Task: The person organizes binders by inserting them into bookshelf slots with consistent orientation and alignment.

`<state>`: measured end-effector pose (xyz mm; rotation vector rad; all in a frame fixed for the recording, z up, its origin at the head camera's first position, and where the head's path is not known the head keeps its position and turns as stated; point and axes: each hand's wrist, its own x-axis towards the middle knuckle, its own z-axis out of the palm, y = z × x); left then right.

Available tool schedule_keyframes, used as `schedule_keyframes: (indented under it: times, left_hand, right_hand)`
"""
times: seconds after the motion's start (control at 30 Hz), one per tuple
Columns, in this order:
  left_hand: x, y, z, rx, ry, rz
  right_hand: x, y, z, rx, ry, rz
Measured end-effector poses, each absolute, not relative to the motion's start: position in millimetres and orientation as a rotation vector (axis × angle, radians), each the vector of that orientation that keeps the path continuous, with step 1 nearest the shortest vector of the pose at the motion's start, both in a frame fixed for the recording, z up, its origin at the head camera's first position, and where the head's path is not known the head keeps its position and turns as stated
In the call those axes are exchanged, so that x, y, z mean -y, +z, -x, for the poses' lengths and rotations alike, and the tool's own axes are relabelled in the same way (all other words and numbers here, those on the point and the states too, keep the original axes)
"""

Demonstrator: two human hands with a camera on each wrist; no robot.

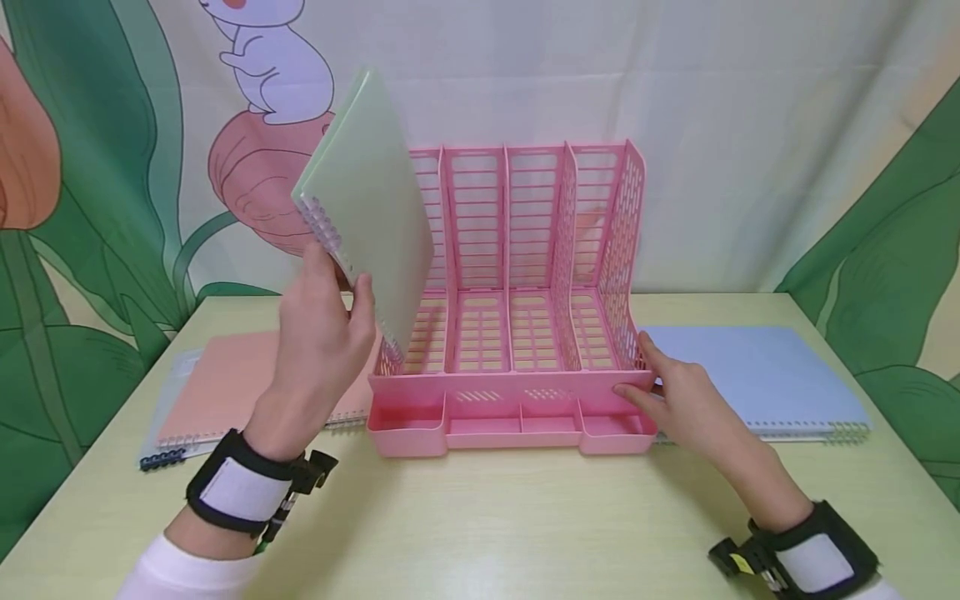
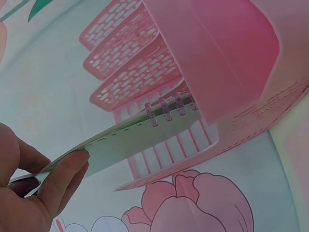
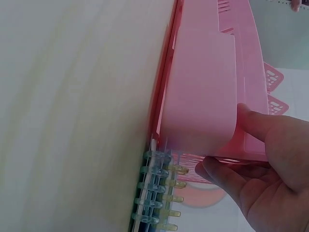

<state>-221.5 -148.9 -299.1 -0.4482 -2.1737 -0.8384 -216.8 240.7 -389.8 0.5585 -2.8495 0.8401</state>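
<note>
My left hand [image 1: 311, 354] pinches a pale green ring-bound notebook [image 1: 375, 200] by its spine edge, which has purple rings. The notebook stands tilted, its lower corner inside the leftmost slot of a pink desktop file organizer [image 1: 513, 386]. In the left wrist view, the purple rings [image 2: 166, 108] sit right behind the organizer's front wall [image 2: 212, 58]. At the organizer's front right corner, my right hand [image 1: 690, 404] grips the side wall, thumb on the front and fingers around the outside. The other slots hold nothing.
Pink notebooks [image 1: 217, 387] and a pale one with dark rings [image 1: 161, 458] lie stacked on the left of the table [image 1: 480, 517]. A blue notebook [image 1: 757, 375] lies on others to the right, beside the organizer. A printed curtain [image 1: 720, 167] hangs behind.
</note>
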Motion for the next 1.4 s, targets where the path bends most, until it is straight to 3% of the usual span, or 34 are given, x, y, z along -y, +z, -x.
schedule_keyframes:
  times: [1.4]
  left_hand:
    - [148.5,-315.5,264.0,2.343,-0.810,0.389]
  right_hand:
    - [-240.6,-390.1,216.6,2.847,0.847,-0.557]
